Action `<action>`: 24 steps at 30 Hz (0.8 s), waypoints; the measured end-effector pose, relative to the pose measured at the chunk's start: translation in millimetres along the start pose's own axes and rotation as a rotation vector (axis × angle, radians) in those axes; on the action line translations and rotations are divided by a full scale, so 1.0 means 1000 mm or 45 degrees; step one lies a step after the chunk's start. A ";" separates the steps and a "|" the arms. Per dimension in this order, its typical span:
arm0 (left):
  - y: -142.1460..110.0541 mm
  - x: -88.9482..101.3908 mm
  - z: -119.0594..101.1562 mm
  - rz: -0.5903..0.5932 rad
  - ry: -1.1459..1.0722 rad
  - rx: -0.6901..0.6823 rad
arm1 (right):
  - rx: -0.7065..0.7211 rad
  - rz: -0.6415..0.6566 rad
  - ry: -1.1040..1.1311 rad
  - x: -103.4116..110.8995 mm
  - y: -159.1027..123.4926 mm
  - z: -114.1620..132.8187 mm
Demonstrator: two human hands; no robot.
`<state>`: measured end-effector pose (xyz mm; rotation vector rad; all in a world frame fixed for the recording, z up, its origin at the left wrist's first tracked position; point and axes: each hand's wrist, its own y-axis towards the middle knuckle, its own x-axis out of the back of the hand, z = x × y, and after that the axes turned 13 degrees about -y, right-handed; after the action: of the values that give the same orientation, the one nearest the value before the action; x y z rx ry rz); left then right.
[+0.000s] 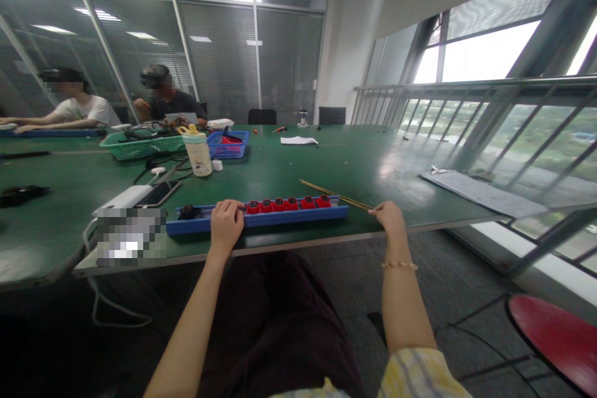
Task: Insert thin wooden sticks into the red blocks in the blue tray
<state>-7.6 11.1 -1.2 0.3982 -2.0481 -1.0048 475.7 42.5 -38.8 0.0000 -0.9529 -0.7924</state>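
A long, narrow blue tray (pixel 298 219) lies along the front edge of the table. Several red blocks with dark tops (pixel 280 205) stand in a row inside it, and a black piece (pixel 189 212) sits at its left end. My left hand (pixel 227 225) is closed over the tray, left of the red blocks; what lies under the fingers is hidden. To the right, my right hand (pixel 390 217) pinches the near ends of thin yellow sticks (pixel 333 192). Their far ends slant away to the left, behind the tray's right end.
A phone (pixel 161 193), a white power bank (pixel 122 199) and cables lie on the left. Beyond stand a bottle (pixel 198 152), a green basket (pixel 144 146) and a blue basket (pixel 228 147). Papers (pixel 480 191) lie on the right. Two people sit at far left.
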 end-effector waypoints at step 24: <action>-0.001 0.000 0.001 0.015 0.012 -0.009 | 0.204 0.168 -0.382 0.007 0.003 0.002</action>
<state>-9.0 11.2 -2.1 0.3863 -2.0354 -1.0016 478.7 41.3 -31.5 -0.0434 -1.2854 -0.6015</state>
